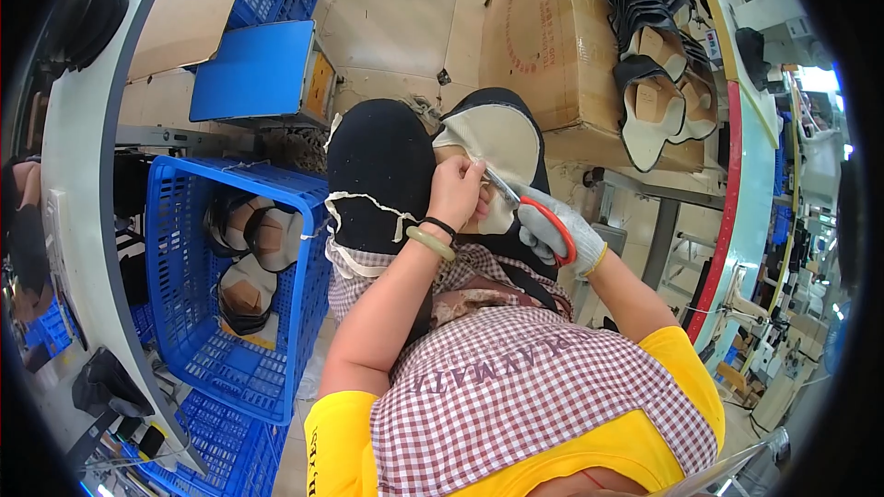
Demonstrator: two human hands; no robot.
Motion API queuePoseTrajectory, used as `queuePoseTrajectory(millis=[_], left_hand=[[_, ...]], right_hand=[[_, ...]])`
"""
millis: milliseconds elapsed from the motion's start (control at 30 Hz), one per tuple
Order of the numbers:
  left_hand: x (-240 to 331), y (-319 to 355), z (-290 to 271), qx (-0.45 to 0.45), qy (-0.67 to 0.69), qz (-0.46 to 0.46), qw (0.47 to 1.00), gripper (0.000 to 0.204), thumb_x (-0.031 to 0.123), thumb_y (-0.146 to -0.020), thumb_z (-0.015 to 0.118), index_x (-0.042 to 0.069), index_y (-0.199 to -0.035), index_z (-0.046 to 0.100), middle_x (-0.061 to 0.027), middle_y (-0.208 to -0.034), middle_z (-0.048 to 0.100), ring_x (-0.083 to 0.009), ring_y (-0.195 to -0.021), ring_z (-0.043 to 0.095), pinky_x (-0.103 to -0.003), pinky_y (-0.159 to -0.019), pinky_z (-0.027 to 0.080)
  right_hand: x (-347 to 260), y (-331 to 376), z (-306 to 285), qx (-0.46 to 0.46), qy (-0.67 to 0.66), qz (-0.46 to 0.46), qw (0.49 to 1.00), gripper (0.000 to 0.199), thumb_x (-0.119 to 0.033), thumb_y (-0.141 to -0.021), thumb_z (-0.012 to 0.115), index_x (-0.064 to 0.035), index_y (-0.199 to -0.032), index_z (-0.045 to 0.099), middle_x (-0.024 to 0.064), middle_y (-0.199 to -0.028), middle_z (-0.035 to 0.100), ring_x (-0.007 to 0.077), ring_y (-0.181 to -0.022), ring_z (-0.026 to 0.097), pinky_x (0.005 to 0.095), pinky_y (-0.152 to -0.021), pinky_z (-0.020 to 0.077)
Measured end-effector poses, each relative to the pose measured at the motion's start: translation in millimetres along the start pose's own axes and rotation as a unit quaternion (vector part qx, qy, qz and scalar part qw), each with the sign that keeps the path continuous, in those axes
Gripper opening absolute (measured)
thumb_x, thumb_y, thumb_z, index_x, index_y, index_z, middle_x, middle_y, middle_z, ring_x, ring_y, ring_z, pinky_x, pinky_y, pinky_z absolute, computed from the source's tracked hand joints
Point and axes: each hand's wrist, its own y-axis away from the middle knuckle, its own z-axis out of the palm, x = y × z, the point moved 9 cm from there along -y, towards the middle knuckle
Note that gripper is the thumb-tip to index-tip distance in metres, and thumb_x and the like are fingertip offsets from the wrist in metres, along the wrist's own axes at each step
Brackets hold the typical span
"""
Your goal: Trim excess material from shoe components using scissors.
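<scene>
Across my right knee lies a cream-lined shoe upper (502, 133) with a tan part showing beside my fingers. My left hand (458, 189), bare and with a bangle at the wrist, pinches its near edge. In my right hand (543, 237), which wears a grey glove, are scissors (561, 219) with red handles. Their blades point up and left along the upper, close to my left fingertips. Whether the blades are apart I cannot make out. A thin cream offcut strip (373, 200) trails over my black-clad left knee (379, 152).
At my left stands a blue plastic crate (308, 267) with several shoe uppers (246, 290) inside. A cardboard box (543, 46) is ahead on the right, with rows of black shoe uppers (649, 101) on top. Work tables (101, 120) flank both sides. Scraps lie on the tiled floor.
</scene>
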Motion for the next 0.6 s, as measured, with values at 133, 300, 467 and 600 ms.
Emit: queuePoseTrajectory(millis=[133, 300, 467, 600], left_hand=[[-0.6, -1.0, -0.7, -0.027, 0.012, -0.002, 1.000, 0.023, 0.018, -0.095, 0.049, -0.001, -0.085, 0.054, -0.0080, -0.058, 0.057, -0.0139, -0.037, 0.051, -0.026, -0.033, 0.042], [-0.5, -0.3, 3.9, -0.083, 0.062, 0.003, 0.995, 0.021, 0.015, -0.093, 0.049, 0.001, -0.079, 0.057, -0.0070, -0.058, 0.057, -0.0119, -0.035, 0.047, -0.024, -0.033, 0.037], [-0.2, 3.4, 4.3, -0.075, 0.063, 0.004, 0.995, 0.020, 0.015, -0.091, 0.051, 0.002, -0.077, 0.057, -0.0052, -0.055, 0.055, -0.0118, -0.035, 0.046, -0.024, -0.035, 0.037], [6.1, 8.5, -7.1, -0.009, -0.003, 0.110, 0.994, 0.020, 0.014, -0.088, 0.055, 0.000, -0.074, 0.060, -0.0056, -0.067, 0.058, -0.0108, -0.053, 0.054, -0.025, -0.046, 0.040]], right_hand=[[2.9, 1.2, 0.2, -0.009, -0.032, 0.014, 0.999, 0.051, -0.032, -0.093, 0.052, -0.0159, -0.141, 0.040, -0.0023, -0.066, 0.051, 0.0036, -0.044, 0.042, 0.0182, -0.038, 0.0359], [-7.1, -1.2, -1.1, -0.013, -0.023, 0.023, 0.999, 0.050, -0.032, -0.094, 0.052, -0.0167, -0.140, 0.040, -0.0029, -0.066, 0.052, 0.0037, -0.043, 0.042, 0.0183, -0.037, 0.0356], [-10.6, -12.4, -2.6, -0.014, 0.000, 0.002, 1.000, 0.052, -0.037, -0.094, 0.053, -0.0171, -0.140, 0.040, -0.0033, -0.065, 0.052, 0.0034, -0.041, 0.040, 0.0179, -0.036, 0.0345], [1.1, -18.5, -13.1, -0.043, -0.161, -0.001, 0.986, 0.049, -0.039, -0.095, 0.052, -0.0118, -0.134, 0.044, -0.0013, -0.065, 0.051, 0.0035, -0.043, 0.039, 0.0156, -0.037, 0.0296]])
